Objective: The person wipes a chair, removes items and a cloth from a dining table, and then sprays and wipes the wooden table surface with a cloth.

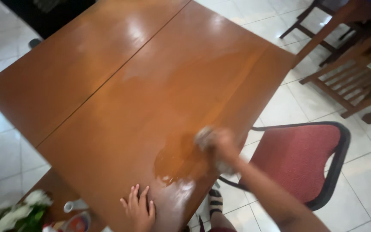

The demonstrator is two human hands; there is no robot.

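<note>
A large brown wooden table [151, 86] fills the view, with a seam running across it. My right hand [220, 144] is blurred with motion at the table's near right edge and is closed on a pale cloth [203, 136]. Beside it on the wood lies a dark wet patch [179, 161]. My left hand [139, 210] rests flat on the tabletop near the bottom edge, fingers spread, holding nothing.
A red-cushioned chair [299, 161] with a black frame stands at the right of the table. Wooden chairs [357, 73] stand at the upper right on the white tiled floor. White flowers [22, 212] and a small container [71, 206] sit at the lower left.
</note>
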